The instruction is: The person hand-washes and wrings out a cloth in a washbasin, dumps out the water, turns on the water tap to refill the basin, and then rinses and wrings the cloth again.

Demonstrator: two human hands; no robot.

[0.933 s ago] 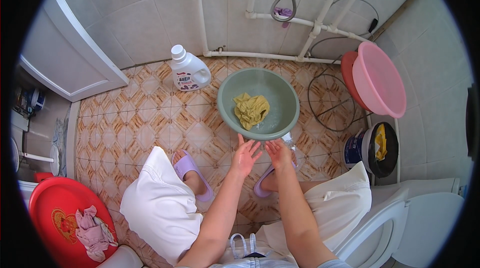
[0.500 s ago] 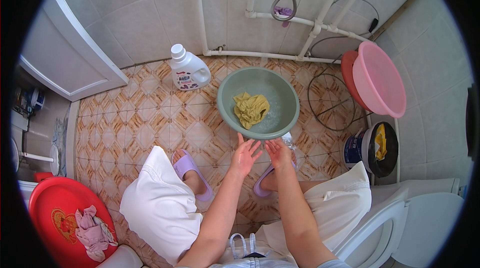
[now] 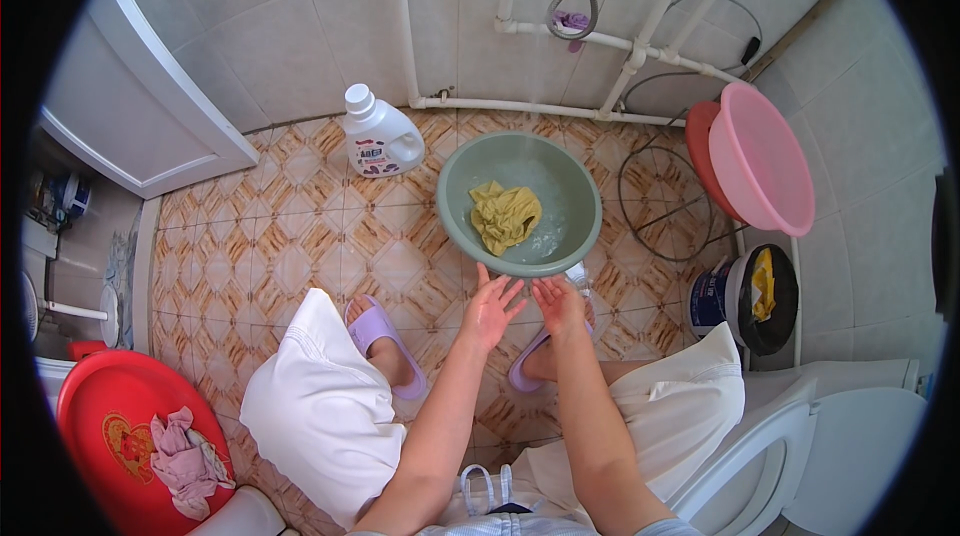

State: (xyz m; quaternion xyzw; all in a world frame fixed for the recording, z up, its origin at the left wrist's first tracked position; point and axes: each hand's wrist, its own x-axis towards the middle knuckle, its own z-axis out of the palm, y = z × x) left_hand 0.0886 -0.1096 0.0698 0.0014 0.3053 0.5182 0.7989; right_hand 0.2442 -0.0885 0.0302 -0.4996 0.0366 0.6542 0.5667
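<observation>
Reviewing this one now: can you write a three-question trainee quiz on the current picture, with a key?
1. What lies in the green basin?
2. True or false: the left hand and the right hand are both empty.
3. Which of these stands to the left of the green basin?
A) pink basin
B) white bottle
C) toilet

Key:
1. A crumpled yellow cloth
2. True
3. B

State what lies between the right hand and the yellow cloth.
The near side of the green basin lies between the right hand and the yellow cloth, as the head view shows.
</observation>
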